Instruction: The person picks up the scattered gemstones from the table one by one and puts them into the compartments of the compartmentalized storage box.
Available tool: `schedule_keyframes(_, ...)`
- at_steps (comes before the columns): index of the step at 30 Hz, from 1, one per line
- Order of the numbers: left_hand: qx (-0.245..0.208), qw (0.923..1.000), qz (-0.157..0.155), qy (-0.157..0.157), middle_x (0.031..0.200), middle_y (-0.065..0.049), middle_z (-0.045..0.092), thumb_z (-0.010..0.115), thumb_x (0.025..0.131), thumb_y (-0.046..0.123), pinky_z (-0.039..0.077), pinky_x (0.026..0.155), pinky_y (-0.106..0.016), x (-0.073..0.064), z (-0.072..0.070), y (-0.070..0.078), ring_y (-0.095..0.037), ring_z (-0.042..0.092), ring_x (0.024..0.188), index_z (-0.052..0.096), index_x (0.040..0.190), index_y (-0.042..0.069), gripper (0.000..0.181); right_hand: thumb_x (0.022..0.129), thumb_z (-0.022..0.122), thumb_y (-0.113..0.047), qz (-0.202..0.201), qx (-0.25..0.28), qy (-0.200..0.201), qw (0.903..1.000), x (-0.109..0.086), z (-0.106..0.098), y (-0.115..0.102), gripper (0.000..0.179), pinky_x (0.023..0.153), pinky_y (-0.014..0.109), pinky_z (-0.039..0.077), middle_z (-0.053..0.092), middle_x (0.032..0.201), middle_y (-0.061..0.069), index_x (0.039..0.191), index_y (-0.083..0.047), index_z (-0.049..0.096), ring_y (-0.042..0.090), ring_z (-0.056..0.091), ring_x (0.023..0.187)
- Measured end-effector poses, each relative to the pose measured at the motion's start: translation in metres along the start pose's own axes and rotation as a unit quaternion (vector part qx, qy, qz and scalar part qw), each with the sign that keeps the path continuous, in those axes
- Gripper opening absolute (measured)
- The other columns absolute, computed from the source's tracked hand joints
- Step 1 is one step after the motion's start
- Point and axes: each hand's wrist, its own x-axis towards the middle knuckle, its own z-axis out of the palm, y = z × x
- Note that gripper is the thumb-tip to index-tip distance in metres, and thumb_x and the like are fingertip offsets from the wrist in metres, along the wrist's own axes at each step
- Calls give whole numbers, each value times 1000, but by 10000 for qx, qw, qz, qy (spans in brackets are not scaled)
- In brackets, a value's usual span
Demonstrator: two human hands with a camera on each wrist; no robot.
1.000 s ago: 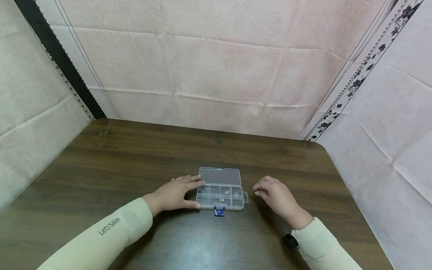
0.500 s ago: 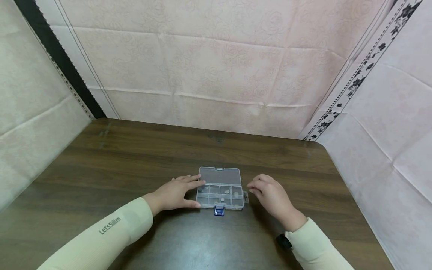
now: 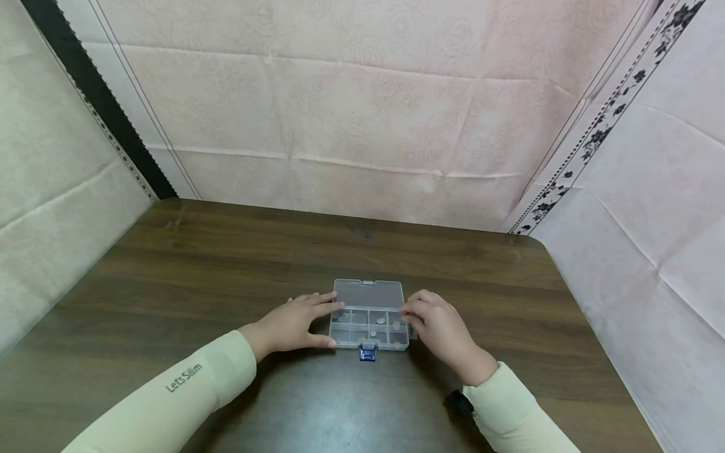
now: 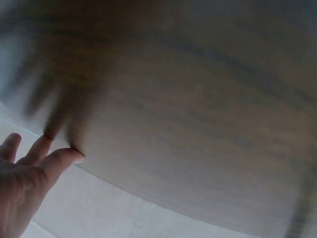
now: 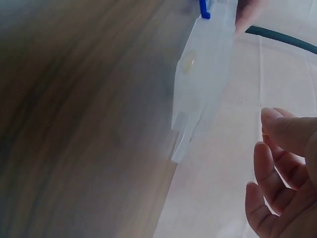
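Note:
A clear plastic compartment box [image 3: 345, 345] lies on the table, its lid [image 3: 369, 294] folded back and a blue latch [image 3: 367, 353] at the front. Small pale rounded pieces [image 3: 381, 321] sit in several compartments. My left hand [image 3: 291, 327] rests with spread fingers against the box's left side. Over the right edge of the box is my right hand [image 3: 442, 324], thumb and index finger pinched together. In the right wrist view a tiny yellowish bit [image 5: 264, 133] shows at those fingertips [image 5: 270, 115]; the rest of it is hidden. That view also shows a yellowish piece [image 5: 188, 62] inside the box.
The brown wooden table [image 3: 255, 251] has pale patterned cloth [image 3: 362, 126] hanging behind it and on both sides. A clear hanging tab [image 3: 413, 331] sticks out from the box's right end. A black band [image 3: 459, 402] is on my right wrist.
My right hand has moved left from beside the box to over its right edge, fingertips still pinched. My left hand and the box have stayed in place.

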Motion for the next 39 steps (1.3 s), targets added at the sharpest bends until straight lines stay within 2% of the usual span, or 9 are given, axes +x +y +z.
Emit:
schedule_keyframes(11,27,10000,-23,-28,157,0,30,63,82,64,25,104,-69,0,-1,1,-38,30,141,41,148,29,78,80,76,-1,39,310,-301,9991,8,5,-17,14,69,26,52,64,90,-5,91,-10,77,10,58,82)
schedule_keyframes(18,-3,10000,-64,-40,157,1,30,63,82,64,26,104,-69,0,-1,1,-37,30,141,41,148,30,78,80,76,-2,-215,322,-334,9987,14,10,-28,12,70,27,53,64,90,-4,90,-10,76,12,60,82)
schedule_keyframes(25,-9,10000,-74,-28,157,1,31,64,82,64,26,104,-69,-1,-2,1,-37,30,141,42,148,30,77,84,73,-2,-231,389,-628,9970,19,16,-38,13,72,27,54,64,94,-3,94,-10,76,11,61,83)
schedule_keyframes(39,-104,9999,5,-48,157,1,29,64,83,62,26,103,-70,-2,-3,0,-37,29,141,41,148,29,76,86,72,-7,-644,460,-1000,9918,26,28,-55,12,75,26,53,65,97,-3,98,-10,76,13,62,89)
